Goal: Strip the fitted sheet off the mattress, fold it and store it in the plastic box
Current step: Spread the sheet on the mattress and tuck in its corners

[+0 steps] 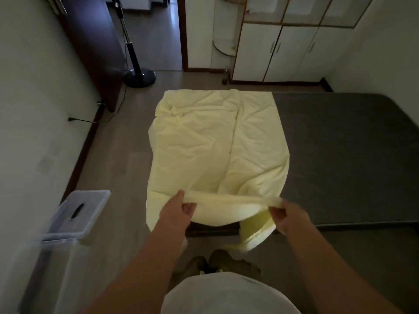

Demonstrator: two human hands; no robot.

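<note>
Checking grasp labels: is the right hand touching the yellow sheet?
Touching. Head view: right hand pinches the near edge of the yellow sheet, which stretches across to the left hand.

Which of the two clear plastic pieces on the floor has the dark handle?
The flat lid, lying farther off, carries the dark handle on its top; the deeper plastic box in front of it shows no handle.

No text to call here; the fitted sheet [217, 143] is plain, the plastic box [45, 268] shows no legible label, the cupboard doors [256, 53] carry no readable marks; the room is dim.
</note>
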